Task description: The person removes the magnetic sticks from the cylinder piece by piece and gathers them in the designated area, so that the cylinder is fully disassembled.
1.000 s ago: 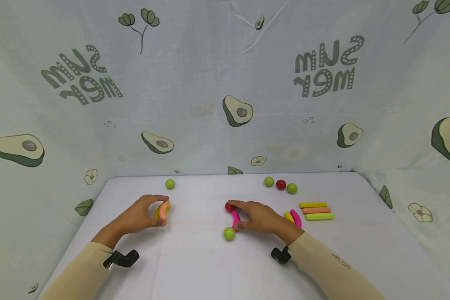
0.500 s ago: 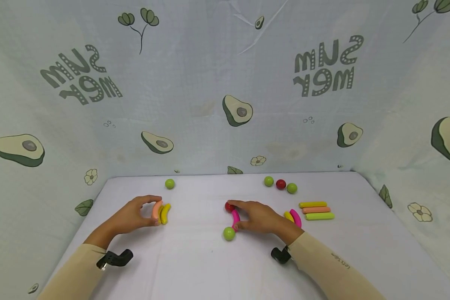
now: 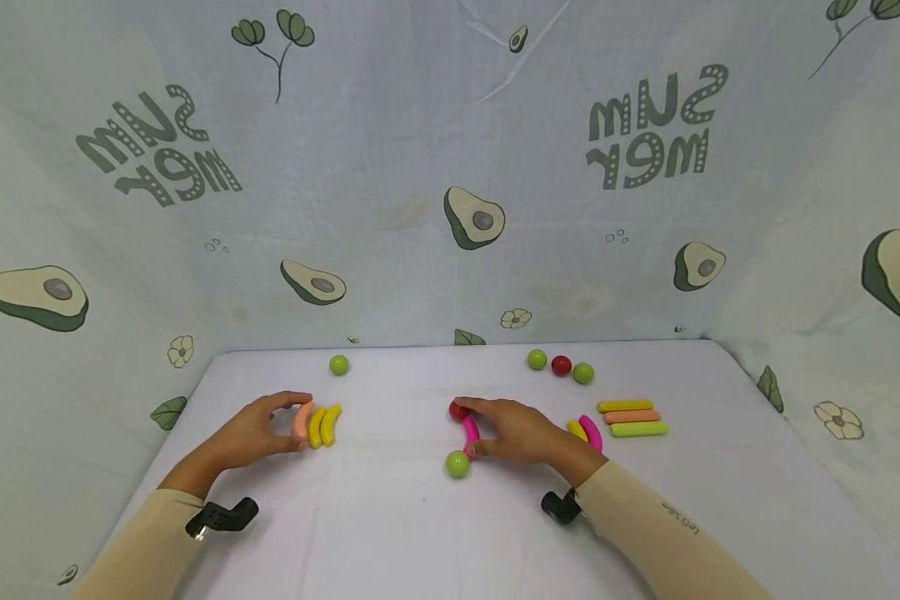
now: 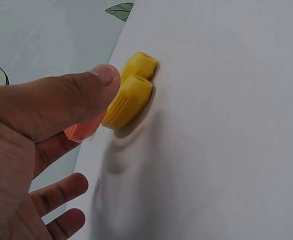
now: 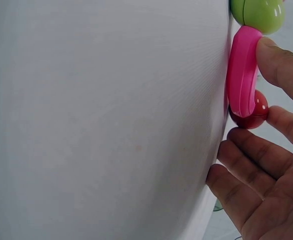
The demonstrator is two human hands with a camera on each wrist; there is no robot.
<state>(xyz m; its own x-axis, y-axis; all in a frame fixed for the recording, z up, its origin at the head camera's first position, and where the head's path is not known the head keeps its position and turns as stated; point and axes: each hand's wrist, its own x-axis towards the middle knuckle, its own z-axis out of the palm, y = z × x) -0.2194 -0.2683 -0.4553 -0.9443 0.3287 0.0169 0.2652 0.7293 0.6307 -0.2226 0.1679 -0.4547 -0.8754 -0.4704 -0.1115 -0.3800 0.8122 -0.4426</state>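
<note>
My left hand (image 3: 246,433) pinches a curved orange piece (image 3: 302,419) end to end between thumb and index finger. Two yellow curved pieces (image 3: 322,426) stand side by side just right of it; the left wrist view shows their faceted ends. My right hand (image 3: 521,431) rests at a pink curved piece (image 5: 244,70), its thumb against the side and its index fingertip on a red ball (image 5: 259,111). This ball sits at the pink piece's far end, a green ball (image 3: 457,465) at its near end. The other right fingers are loosely extended.
A green ball (image 3: 338,365) lies at the back left. Two more green balls and a red ball (image 3: 561,366) form a row at the back right. Three straight sticks (image 3: 633,417) lie farther right. Behind my right wrist are a yellow and a pink curved piece (image 3: 590,432).
My left hand has moved left with the orange piece, from over the yellow pieces to beside them, so both now show. The right hand has stayed in place.
</note>
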